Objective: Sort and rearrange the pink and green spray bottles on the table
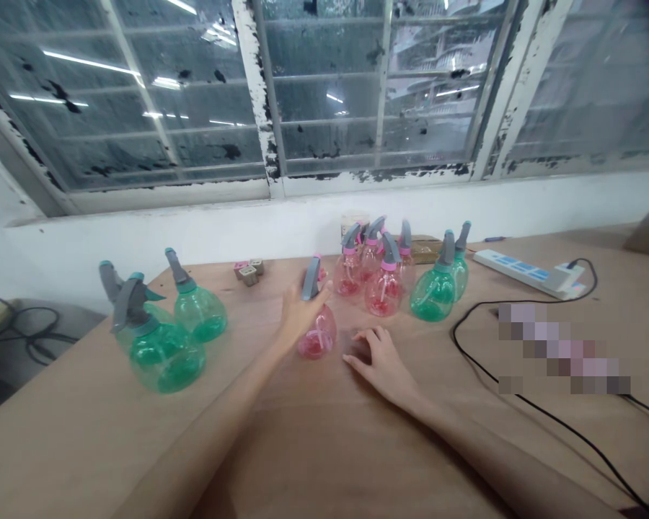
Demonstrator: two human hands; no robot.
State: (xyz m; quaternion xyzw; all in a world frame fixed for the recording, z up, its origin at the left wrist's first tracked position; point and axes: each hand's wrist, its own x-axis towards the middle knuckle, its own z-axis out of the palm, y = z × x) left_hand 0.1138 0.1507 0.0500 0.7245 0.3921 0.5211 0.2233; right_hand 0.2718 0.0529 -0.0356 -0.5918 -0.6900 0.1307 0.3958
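My left hand (pixel 298 311) is wrapped round the neck of a pink spray bottle (pixel 316 336) that stands on the wooden table (pixel 324 432), its grey trigger head poking up above my fingers. My right hand (pixel 379 360) lies flat on the table just right of that bottle, fingers spread, holding nothing. Behind them stands a cluster of several pink spray bottles (pixel 376 270). Two green spray bottles (pixel 442 282) stand to the right of the cluster. Three green spray bottles (pixel 165 328) stand at the left of the table.
A white power strip (pixel 530 272) lies at the back right, with a black cable (pixel 519 389) looping across the right side of the table. Small blocks (pixel 249 271) sit near the wall. A window with peeling frames fills the background.
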